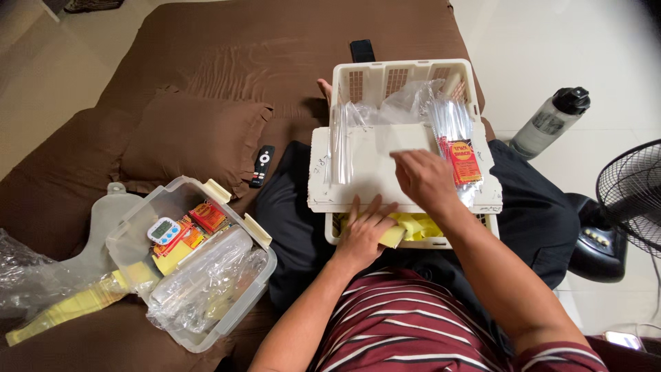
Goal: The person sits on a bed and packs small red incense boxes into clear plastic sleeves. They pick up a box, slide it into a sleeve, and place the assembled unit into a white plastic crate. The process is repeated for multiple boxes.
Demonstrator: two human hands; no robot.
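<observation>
1. Fingers of left hand point(363, 234) spread flat, pressing on yellow sheets point(413, 226) inside basket point(403, 76) on lap; holding nothing.
2. Right hand point(425, 178) palm-down on white board point(385, 169), fingers loosely curled, tips touching board; no grip visible.
3. Board lies flat across basket, covers most of it. Yellow sheets show only at near edge, under board.
4. Clear sleeves point(339, 145) lie on board's left part; more clear bags w/ red-orange packet point(465, 162) just right of right hand.
5. Left on brown couch point(227, 62): open clear tub point(200, 275) w/ timer point(164, 230), red packets, plastic bags. Tub lid point(103, 227) beside it.
6. Remote point(262, 165) betw. pillow point(193, 138) & leg. Phone point(362, 50) behind basket. Bottle point(551, 122) & fan point(633, 196) on floor, right.
</observation>
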